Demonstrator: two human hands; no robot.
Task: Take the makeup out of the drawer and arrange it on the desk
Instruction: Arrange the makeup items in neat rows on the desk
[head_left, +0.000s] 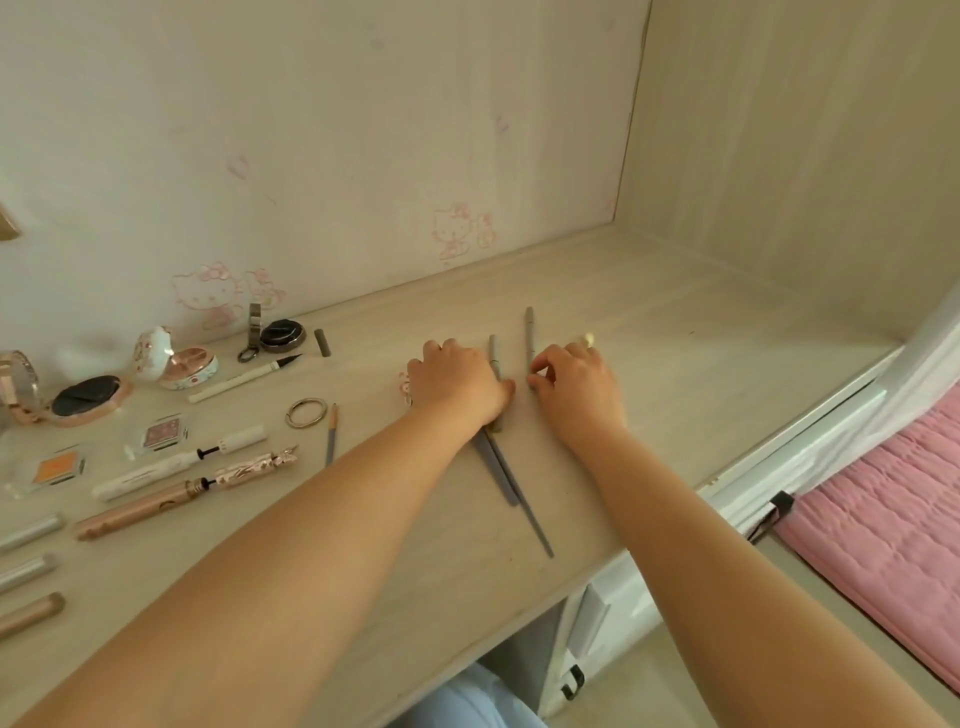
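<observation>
Pale desk (649, 364), left hand (457, 382) flat on grey pencils (506, 467), right hand (576, 387) pinching another grey pencil (529, 332).

Your head camera is looking forward and steeply down from close above the desk (649, 332), facing the back wall (311, 130). It is tilting, so the desk's front edge is running diagonally; your forearms are reaching in from below.

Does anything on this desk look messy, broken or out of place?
Mostly tidy. Two uncapped items stand out at left: a white liner pen with bare black tip, and a rose-gold tube whose wand is pulled out. Nothing looks spilled.
</observation>
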